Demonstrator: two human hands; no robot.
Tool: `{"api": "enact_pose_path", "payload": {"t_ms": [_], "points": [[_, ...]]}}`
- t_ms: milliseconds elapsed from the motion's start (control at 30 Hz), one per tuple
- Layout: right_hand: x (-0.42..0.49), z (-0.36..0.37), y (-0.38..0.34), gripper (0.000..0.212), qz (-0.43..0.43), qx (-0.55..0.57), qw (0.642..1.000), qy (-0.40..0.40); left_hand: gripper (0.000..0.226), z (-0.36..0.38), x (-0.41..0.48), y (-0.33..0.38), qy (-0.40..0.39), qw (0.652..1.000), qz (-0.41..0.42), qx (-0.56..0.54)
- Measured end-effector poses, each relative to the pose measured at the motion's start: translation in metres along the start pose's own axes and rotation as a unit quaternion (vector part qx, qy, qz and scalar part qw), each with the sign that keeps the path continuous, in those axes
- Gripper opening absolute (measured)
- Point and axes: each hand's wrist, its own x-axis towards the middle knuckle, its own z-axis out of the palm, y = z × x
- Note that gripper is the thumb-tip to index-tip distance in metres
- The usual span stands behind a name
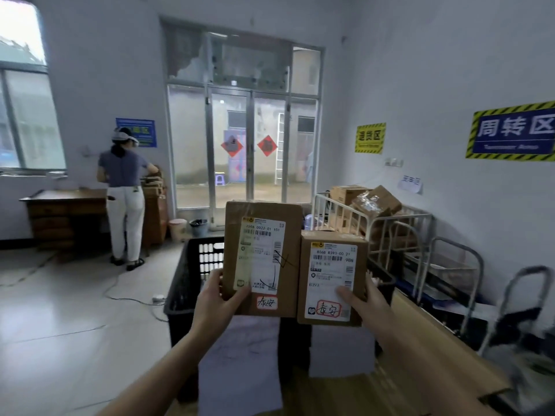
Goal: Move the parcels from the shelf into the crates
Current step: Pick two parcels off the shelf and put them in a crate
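Cardboard, larger parcel [264,256]: upright in the air, label towards the camera. The left grip [217,298] grasps its lower left corner, thumb on the label, fingers behind.
Cardboard, smaller parcel [332,277]: the right grip [365,298] grasps its lower right corner the same way. Its side touches the larger parcel.
Step in hand: carry phase, by my reading. Both parcels are off the shelf (shelf not in view) and raised over the crate, probably for a label check.
Next move: calls for lowering each parcel into the open top, then loosening the fingers. The red handwritten tags look alike, so likely one crate for both.
Black crate [192,280]: slotted wall, directly below and behind the parcels. Interior hidden.
Pale sheets [240,355]: on the near side below the parcels. No writing legible.
In the way: flat cardboard sheet [435,355] just beside the right forearm. Behind it, a white cage trolley [375,217] heaped with cartons.
Far: another person [124,193], back turned, at a wooden tabletop [66,199], well apart. Glass door [246,145] beyond.
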Motion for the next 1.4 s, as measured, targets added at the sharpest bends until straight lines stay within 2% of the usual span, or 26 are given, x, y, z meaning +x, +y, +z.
{"api": "enact_pose_path", "payload": {"t_ms": [233, 333, 467, 600, 733, 833, 1000, 1167, 1200, 1333, 1400], "points": [[0.044, 0.081, 0.003, 0.044, -0.009, -0.016, 0.999, -0.041, 0.034, -0.065, 0.032, -0.029, 0.027, 0.999, -0.037, 0.014], [0.062, 0.099, 0.006, 0.034, -0.003, -0.005, 0.999, -0.045, 0.036, -0.077, 0.049, -0.040, 0.031, 0.998, -0.045, 0.013], [0.092, 0.114, 0.015, 0.033, 0.011, 0.008, 0.999, -0.047, 0.038, -0.081, 0.073, -0.055, 0.032, 0.998, -0.058, 0.019], [0.129, 0.124, 0.031, 0.046, 0.019, 0.023, 0.998, -0.046, 0.041, -0.074, 0.100, -0.074, 0.036, 0.996, -0.081, 0.034], [0.168, 0.129, 0.056, 0.046, 0.041, 0.028, 0.999, -0.023, 0.060, -0.059, 0.128, -0.092, 0.025, 0.993, -0.096, 0.068], [0.196, 0.127, 0.083, 0.045, 0.075, -0.011, 0.997, -0.032, 0.072, -0.048, 0.150, -0.113, -0.008, 0.987, -0.120, 0.108], [0.238, 0.126, 0.131, 0.049, 0.189, -0.076, 0.976, -0.073, 0.069, -0.035, 0.177, -0.148, -0.075, 0.959, -0.225, 0.156], [0.272, 0.122, 0.181, 0.091, 0.291, -0.155, 0.926, -0.185, 0.069, -0.028, 0.189, -0.186, -0.134, 0.915, -0.338, 0.172], [0.274, 0.125, 0.184, 0.091, 0.307, -0.168, 0.914, -0.205, 0.071, -0.027, 0.190, -0.195, -0.142, 0.907, -0.357, 0.172], [0.275, 0.138, 0.183, 0.042, 0.366, -0.176, 0.880, -0.247, 0.082, -0.021, 0.189, -0.219, -0.172, 0.870, -0.430, 0.172], [0.278, 0.142, 0.188, 0.035, 0.389, -0.189, 0.866, -0.249, 0.089, -0.019, 0.190, -0.229, -0.182, 0.856, -0.456, 0.162]]}}
